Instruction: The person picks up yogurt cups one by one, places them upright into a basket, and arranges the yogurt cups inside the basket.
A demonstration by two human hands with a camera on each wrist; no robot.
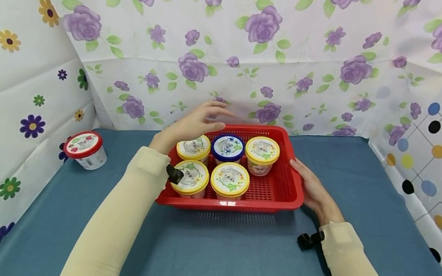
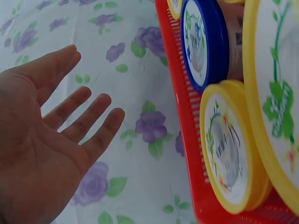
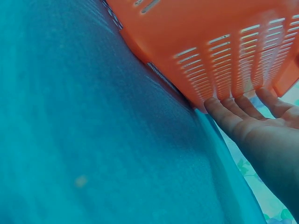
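A red plastic basket [image 1: 256, 204] with slotted walls sits on the table, holding several yellow-lidded tubs [image 1: 230, 179] and one blue-lidded tub [image 1: 228, 147]. Above its back left corner hovers my left hand [image 1: 195, 122], fingers extended and apart from the tubs. The left wrist view shows that palm [image 2: 42, 144] with nothing in it. My right hand [image 1: 312, 186] holds the basket's right end, the thumb side at the rim. In the right wrist view its fingers [image 3: 229, 116] rest against the slotted outer wall [image 3: 205, 60]; the thumb is mostly hidden.
A red-lidded white tub [image 1: 85, 149] lies tilted at the table's left edge, against the flowered side cloth. Blue cloth [image 1: 238, 258] covers the table. Patterned sheets [image 1: 234, 41] stand behind and on both sides, the back one close to the basket.
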